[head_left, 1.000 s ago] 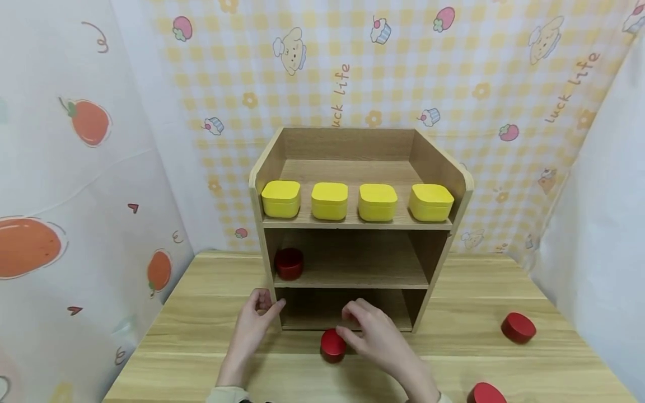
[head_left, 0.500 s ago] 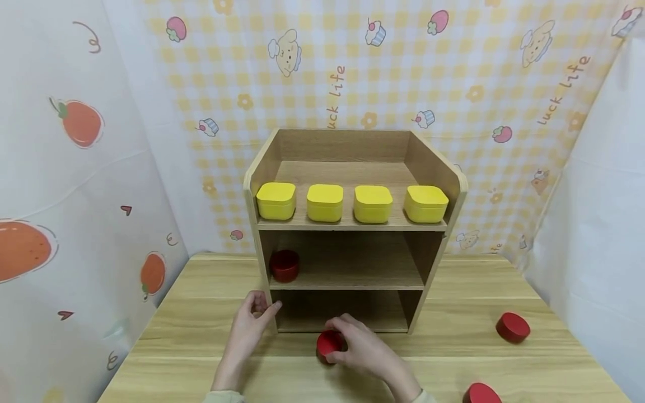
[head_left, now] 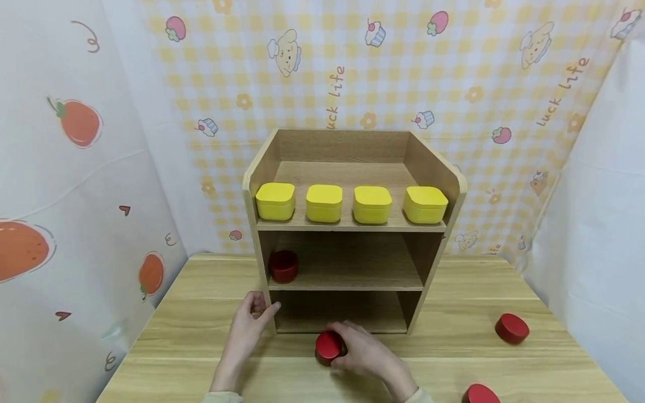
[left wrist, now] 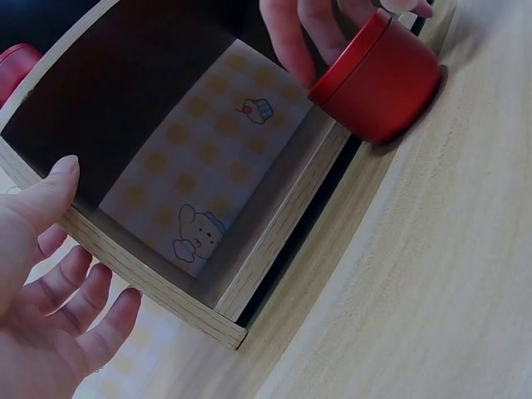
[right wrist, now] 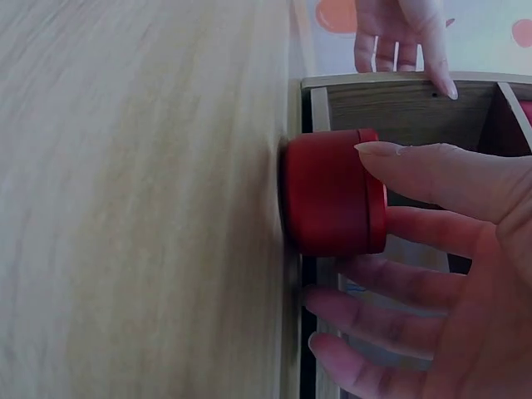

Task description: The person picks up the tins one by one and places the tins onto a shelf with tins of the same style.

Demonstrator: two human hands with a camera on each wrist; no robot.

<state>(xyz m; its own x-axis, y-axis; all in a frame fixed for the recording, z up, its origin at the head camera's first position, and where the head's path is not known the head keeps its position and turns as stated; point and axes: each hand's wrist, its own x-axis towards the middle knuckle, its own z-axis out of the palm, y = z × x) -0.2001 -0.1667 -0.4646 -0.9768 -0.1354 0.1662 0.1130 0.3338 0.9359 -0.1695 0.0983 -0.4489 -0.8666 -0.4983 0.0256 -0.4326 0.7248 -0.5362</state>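
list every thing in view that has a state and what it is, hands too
four yellow boxes, upright, lids on
shelf unit, upright, open-fronted
middle-shelf red tin, upright, lid hard to tell
front red tin, upright on table, lid on
two round red pieces at right, on table, nearer one cut off
right hand, holding front red tin
left hand, astride shelf unit's left wall

"luck life" (head_left: 562, 92) on the yellow-checked cloth (head_left: 403, 73)

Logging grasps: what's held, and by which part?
Right hand: red tin in front of the shelf, around its lid end. Left hand: the shelf, by its left panel's front edge.
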